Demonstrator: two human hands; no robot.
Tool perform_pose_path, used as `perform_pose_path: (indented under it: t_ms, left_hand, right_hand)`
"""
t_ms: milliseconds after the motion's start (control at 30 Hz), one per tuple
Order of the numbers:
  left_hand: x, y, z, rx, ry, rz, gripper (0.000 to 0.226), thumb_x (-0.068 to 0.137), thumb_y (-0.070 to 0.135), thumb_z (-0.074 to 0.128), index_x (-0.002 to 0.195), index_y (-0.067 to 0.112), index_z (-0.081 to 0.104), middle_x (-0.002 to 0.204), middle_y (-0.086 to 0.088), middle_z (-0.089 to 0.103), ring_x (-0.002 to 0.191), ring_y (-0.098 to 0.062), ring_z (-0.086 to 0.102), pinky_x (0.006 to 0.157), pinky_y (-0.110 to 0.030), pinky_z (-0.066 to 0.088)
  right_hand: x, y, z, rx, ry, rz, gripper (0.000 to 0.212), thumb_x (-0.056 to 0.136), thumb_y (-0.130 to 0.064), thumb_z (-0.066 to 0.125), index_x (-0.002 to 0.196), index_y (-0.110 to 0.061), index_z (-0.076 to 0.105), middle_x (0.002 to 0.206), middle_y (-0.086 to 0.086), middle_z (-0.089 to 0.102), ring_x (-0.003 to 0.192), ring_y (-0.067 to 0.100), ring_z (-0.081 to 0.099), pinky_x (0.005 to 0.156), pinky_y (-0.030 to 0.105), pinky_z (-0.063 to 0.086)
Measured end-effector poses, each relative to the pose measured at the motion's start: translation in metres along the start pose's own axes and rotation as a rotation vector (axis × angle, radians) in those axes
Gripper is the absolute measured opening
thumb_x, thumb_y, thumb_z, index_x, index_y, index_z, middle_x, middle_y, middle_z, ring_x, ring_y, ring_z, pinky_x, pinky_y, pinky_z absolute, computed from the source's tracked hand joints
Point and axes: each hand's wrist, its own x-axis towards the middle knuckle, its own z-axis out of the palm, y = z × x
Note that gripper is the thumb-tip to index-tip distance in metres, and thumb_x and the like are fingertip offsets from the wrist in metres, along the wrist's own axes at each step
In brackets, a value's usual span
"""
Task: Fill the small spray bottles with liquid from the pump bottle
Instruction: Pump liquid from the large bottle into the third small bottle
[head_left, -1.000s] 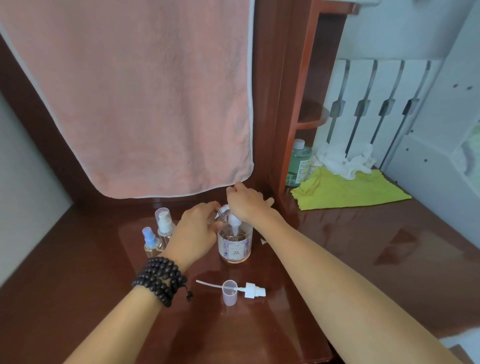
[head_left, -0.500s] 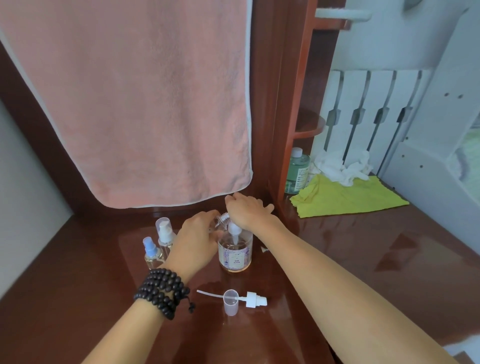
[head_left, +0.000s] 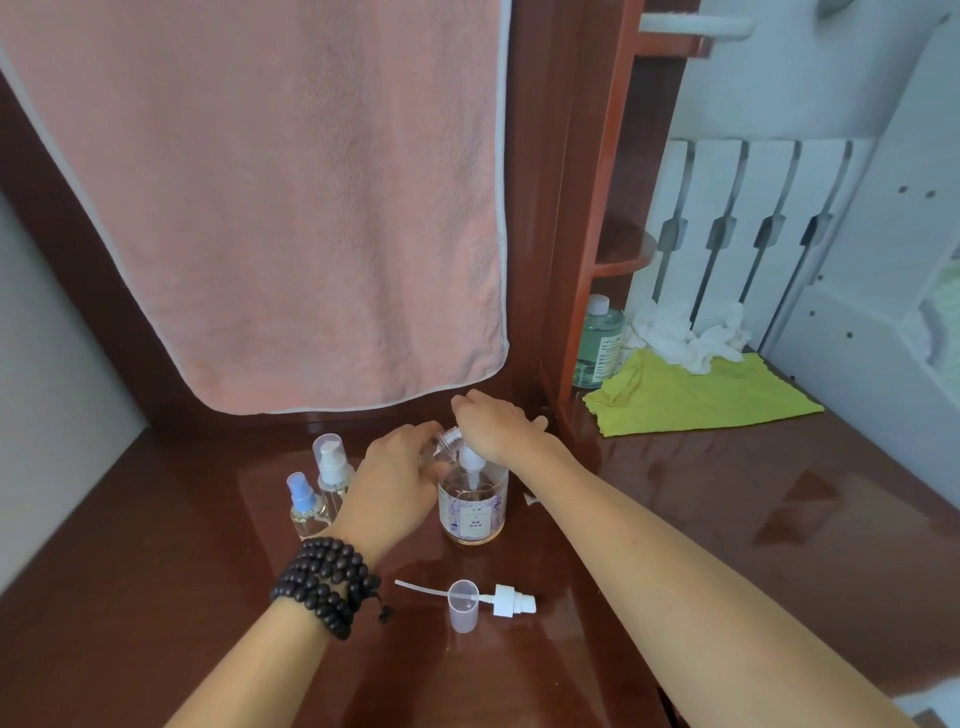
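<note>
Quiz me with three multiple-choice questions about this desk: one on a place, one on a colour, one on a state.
1. Where does the loose white spray head lie?
A in front of the clear pump bottle
B on the yellow-green cloth
C on the shelf

2. What colour is the hanging towel?
A blue
B pink
C green

3. What is the left hand doing?
A resting flat
B holding a small clear bottle tilted at the pump
C lifting the towel

Answers: 1 A, it lies nearer the camera than the bottle. 2 B, plainly pink. 3 B, its threaded neck meets the nozzle under the right hand.

Dark beaded bracelet (head_left: 326, 584) wrapped round left wrist; sleeveless forearms.
</note>
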Motion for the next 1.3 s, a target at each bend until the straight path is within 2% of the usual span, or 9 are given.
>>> perform_pose_path:
  t_ms: [133,233,333,500,600,833,1067,1167,1300]
  left_hand:
    - [-0.004,-0.001,0.006,-0.012,-0.01,-0.017,0.02,0.084,0.013,0.065,0.102,0.021,0.062,0.09,0.002,0.063,0.085,-0.017,0.058,0.073,-0.03,0.045]
    - [-0.001,0.0,-0.002,-0.012,-0.014,0.001,0.018,0.084,0.014,0.066,0.101,0.02,0.063,0.09,0.002,0.065,0.085,-0.018,0.06,0.077,-0.039,0.05]
    - [0.003,-0.001,-0.008,-0.015,0.002,0.02,0.015,0.083,0.014,0.065,0.097,0.019,0.062,0.085,0.003,0.064,0.081,-0.016,0.059,0.075,-0.042,0.05]
    - [-0.002,0.0,0.003,-0.011,0.004,0.004,0.017,0.084,0.012,0.065,0.099,0.02,0.061,0.088,0.002,0.062,0.083,-0.018,0.057,0.074,-0.036,0.049]
    - [-0.004,-0.002,0.005,-0.018,-0.006,-0.008,0.022,0.084,0.013,0.064,0.105,0.022,0.062,0.091,0.002,0.063,0.087,-0.018,0.059,0.077,-0.037,0.05]
    - [0.003,0.001,-0.008,-0.01,0.017,0.017,0.017,0.084,0.014,0.064,0.1,0.018,0.062,0.09,0.001,0.065,0.085,-0.018,0.059,0.078,-0.042,0.05]
    - [-0.005,0.0,0.004,-0.027,-0.022,-0.029,0.022,0.085,0.012,0.063,0.105,0.02,0.062,0.095,0.0,0.065,0.09,-0.019,0.061,0.08,-0.04,0.051]
    - [-0.004,0.003,-0.002,-0.023,-0.011,-0.019,0.026,0.086,0.014,0.065,0.111,0.02,0.063,0.097,0.001,0.066,0.092,-0.018,0.06,0.081,-0.038,0.05]
    - [0.002,0.004,-0.01,0.0,0.004,0.011,0.02,0.085,0.015,0.064,0.104,0.018,0.062,0.092,0.0,0.065,0.087,-0.019,0.059,0.079,-0.042,0.05]
  right_hand:
    - [0.001,0.002,0.012,0.051,0.002,0.015,0.036,0.094,-0.032,0.015,0.103,-0.019,0.047,0.123,0.011,0.055,0.125,0.036,0.045,0.101,0.061,0.019]
    - [-0.001,-0.003,0.003,0.057,0.009,0.001,0.047,0.098,-0.04,0.017,0.121,-0.017,0.053,0.13,0.012,0.056,0.128,0.037,0.044,0.102,0.061,0.019]
    - [-0.002,-0.008,-0.004,0.024,0.026,-0.027,0.055,0.101,-0.046,0.016,0.14,-0.02,0.045,0.14,0.014,0.052,0.134,0.04,0.042,0.105,0.061,0.018]
    - [0.002,0.002,0.005,0.029,0.015,-0.026,0.039,0.1,-0.035,0.018,0.114,-0.018,0.05,0.126,0.013,0.057,0.126,0.038,0.046,0.104,0.061,0.019]
    - [0.002,0.002,0.011,0.028,0.005,0.003,0.036,0.098,-0.032,0.016,0.108,-0.018,0.048,0.128,0.012,0.056,0.127,0.037,0.045,0.105,0.062,0.018]
    - [-0.001,-0.009,-0.006,-0.02,0.035,-0.033,0.056,0.1,-0.044,0.016,0.141,-0.02,0.046,0.141,0.013,0.052,0.133,0.039,0.042,0.104,0.061,0.018]
    - [-0.002,0.003,0.007,-0.001,0.022,-0.018,0.036,0.101,-0.03,0.022,0.11,-0.016,0.054,0.126,0.013,0.057,0.125,0.037,0.046,0.106,0.06,0.019]
    - [-0.003,0.001,0.001,-0.022,0.005,-0.03,0.044,0.1,-0.039,0.019,0.118,-0.017,0.053,0.13,0.013,0.056,0.128,0.038,0.045,0.104,0.06,0.018]
    - [0.0,-0.007,-0.007,-0.068,0.013,-0.058,0.059,0.101,-0.049,0.014,0.143,-0.022,0.044,0.143,0.013,0.051,0.134,0.039,0.042,0.106,0.061,0.017]
